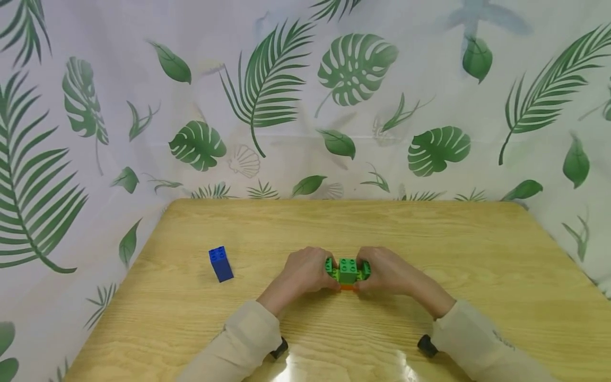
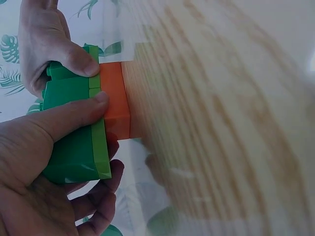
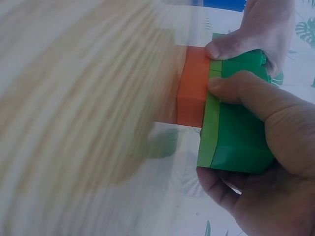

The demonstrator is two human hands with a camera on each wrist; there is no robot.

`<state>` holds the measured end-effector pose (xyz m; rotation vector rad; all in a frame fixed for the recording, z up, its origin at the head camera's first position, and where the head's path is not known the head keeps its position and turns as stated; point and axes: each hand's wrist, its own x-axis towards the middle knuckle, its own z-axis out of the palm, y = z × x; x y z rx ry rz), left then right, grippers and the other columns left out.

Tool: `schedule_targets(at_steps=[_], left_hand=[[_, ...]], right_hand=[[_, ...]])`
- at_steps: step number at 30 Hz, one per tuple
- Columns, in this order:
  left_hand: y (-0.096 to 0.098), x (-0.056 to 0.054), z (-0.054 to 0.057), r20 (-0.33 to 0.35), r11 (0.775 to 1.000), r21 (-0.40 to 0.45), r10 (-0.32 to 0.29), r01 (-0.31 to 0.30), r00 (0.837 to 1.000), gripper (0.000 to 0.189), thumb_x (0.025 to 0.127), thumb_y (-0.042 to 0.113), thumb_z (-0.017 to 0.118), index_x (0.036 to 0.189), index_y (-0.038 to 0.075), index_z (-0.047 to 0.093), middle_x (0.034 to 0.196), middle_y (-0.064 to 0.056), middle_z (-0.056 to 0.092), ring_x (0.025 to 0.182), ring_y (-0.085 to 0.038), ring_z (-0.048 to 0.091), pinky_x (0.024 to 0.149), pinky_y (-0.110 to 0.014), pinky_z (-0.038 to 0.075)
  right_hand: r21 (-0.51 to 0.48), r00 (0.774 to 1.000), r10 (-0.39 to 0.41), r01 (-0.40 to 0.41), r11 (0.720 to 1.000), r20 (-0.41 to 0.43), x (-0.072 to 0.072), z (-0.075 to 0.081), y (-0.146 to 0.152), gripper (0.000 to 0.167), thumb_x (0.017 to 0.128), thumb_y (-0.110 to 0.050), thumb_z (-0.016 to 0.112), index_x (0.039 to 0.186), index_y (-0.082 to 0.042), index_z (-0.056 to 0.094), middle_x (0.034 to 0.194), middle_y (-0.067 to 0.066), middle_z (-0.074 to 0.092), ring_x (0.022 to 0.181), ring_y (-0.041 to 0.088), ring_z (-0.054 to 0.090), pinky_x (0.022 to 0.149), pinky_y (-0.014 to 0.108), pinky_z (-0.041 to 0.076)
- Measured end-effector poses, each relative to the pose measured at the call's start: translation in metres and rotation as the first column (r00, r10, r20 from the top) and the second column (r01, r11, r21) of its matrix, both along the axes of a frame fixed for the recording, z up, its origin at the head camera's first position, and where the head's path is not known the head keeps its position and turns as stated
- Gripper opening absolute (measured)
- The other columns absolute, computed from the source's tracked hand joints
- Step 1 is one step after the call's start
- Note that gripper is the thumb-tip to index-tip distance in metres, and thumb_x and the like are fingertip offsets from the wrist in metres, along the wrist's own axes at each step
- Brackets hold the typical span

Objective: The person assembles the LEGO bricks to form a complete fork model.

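Head view high, wrist views close.

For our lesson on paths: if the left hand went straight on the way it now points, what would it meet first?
The left hand would likely meet the green studded building bricks it grips first; the right hand seems next, though depth is unclear.

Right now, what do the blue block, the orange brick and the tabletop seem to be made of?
Blue block: probably smooth, hard plastic, moulded studs on top. Orange brick: likely smooth plastic too, evenly coloured with crisp edges. Tabletop: wood or wood-look laminate, grain showing and light glaring off its glossy finish; I can't tell which.
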<state>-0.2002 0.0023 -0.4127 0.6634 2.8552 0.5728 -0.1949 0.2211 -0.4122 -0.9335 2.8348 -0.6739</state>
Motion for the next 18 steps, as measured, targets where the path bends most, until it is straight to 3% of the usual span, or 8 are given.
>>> schedule_targets(at_steps=[7, 18], left_hand=[[0.0023, -0.0017, 0.0019, -0.002, 1.0, -0.031, -0.005, 0.005, 1.0, 0.041, 0.074, 0.044, 0.094, 0.105, 0.022, 0.08, 0.098, 0.008, 0.072, 0.076, -0.008, 0.056, 0.065, -0.029, 0.047], [0.0013, -0.0005, 0.0035, 0.029, 0.999, -0.043, -0.005, 0.006, 1.0, 0.04, 0.077, 0.043, 0.092, 0.108, 0.02, 0.078, 0.099, 0.007, 0.071, 0.077, -0.01, 0.056, 0.066, -0.029, 0.047]], right_hand=[[0.009, 0.999, -0.044, 0.044, 0.999, 0.011, 0.0022, 0.001, 0.0004, 0.035, 0.077, -0.019, 0.09, 0.095, -0.001, 0.067, 0.087, -0.001, 0.063, 0.075, 0.011, 0.055, 0.065, 0.028, 0.048], [0.031, 0.999, -0.039, 0.039, 0.999, 0.016, 0.0046, 0.0043, -0.0021, 0.037, 0.079, -0.025, 0.091, 0.099, -0.002, 0.068, 0.089, -0.001, 0.062, 0.075, 0.01, 0.053, 0.066, 0.028, 0.048]])
